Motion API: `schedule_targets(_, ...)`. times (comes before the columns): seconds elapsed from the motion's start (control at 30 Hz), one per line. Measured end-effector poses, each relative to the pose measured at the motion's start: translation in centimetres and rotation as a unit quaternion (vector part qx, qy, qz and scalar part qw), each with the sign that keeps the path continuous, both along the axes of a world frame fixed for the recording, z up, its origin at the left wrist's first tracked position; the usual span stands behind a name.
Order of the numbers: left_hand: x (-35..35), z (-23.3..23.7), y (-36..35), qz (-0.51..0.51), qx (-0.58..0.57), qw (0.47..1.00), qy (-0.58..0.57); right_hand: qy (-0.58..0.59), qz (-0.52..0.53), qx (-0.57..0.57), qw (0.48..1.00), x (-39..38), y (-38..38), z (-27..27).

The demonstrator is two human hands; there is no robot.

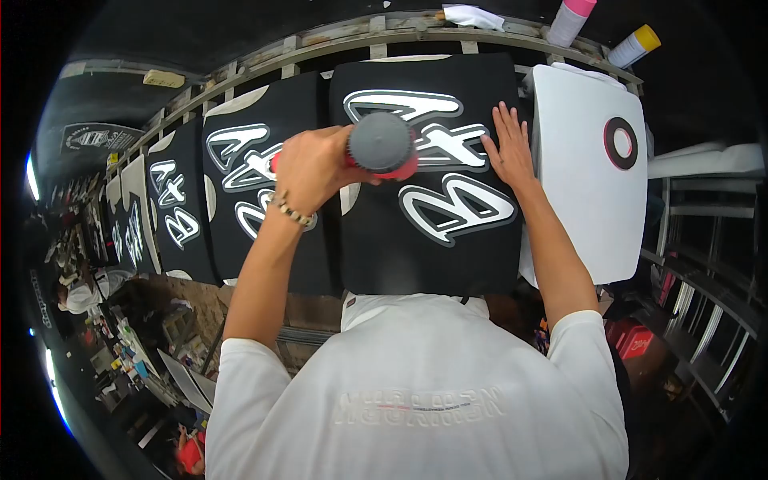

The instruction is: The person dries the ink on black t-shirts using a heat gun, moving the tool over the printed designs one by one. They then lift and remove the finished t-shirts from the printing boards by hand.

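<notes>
My left hand (314, 164) is wrapped round a red tool with a round dark grey end (380, 142), held above a black printed panel (424, 268). White letters with grey outlines (460, 208) cover that panel. Fingers spread, my right hand (510, 146) lies flat on the panel's right edge, beside the letters. A beaded bracelet (293, 210) circles my left wrist. The tool hides part of the lettering, and its underside is out of sight.
More black printed panels (180, 248) run off to the left. At right, a white board (588, 216) carries a roll of tape (621, 143). Beyond the wooden rail (320, 36) stand a pink-capped can (570, 22) and a yellow-capped can (634, 46). Metal racks (708, 264) stand far right.
</notes>
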State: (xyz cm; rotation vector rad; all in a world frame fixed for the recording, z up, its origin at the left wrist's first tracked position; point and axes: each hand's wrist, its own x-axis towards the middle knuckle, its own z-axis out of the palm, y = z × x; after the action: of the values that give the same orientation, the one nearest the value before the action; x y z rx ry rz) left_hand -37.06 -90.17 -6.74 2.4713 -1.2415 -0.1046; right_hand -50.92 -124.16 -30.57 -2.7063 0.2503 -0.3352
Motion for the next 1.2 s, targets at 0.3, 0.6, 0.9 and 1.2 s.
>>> schedule_targets(0.3,0.3,0.6,5.3,0.092,0.067,0.993,-0.027,0.014,0.006,-0.008,1.0,0.6,-0.3,-0.3)
schedule_targets(0.6,-0.8,-0.7,0.7,0.046,-0.004,0.999,-0.014,0.001,0.015,0.058,0.998,1.1,-1.4,1.4)
schedule_targets(0.9,-1.0,-3.0,-7.1,-0.043,-0.101,0.994,-0.006,0.02,-0.03,0.119,0.992,1.2,-3.2,4.5)
schedule_targets(1.2,5.0,-1.0,-4.0,0.016,0.024,0.999,-0.033,0.013,-0.012,-0.068,0.998,-2.1,-6.0,1.5)
